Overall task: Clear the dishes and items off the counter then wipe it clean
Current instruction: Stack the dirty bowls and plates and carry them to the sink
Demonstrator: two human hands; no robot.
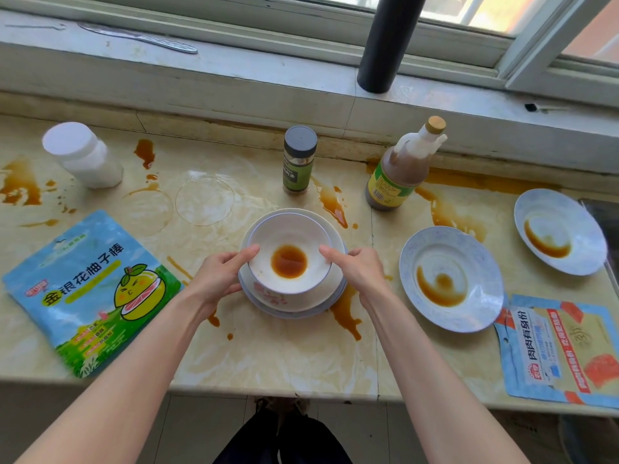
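Note:
A white bowl (pixel 290 242) with a brown sauce pool in its bottom sits inside a larger dish (pixel 336 289) at the middle of the stained counter (pixel 268 356). My left hand (pixel 217 279) grips the bowl's left rim and my right hand (pixel 358 272) grips its right rim. Two dirty plates lie to the right: a near plate (pixel 450 277) and a far plate (pixel 559 231), both smeared with sauce. Brown spills streak the counter around the dishes.
A white jar (pixel 82 155), a dark-capped spice jar (pixel 299 160) and a sauce bottle (pixel 402 169) stand at the back. A blue pouch (pixel 90 289) lies left, a snack packet (pixel 559 349) right. A clear lid (pixel 205 200) rests near the middle. A black pipe (pixel 385 41) rises from the sill.

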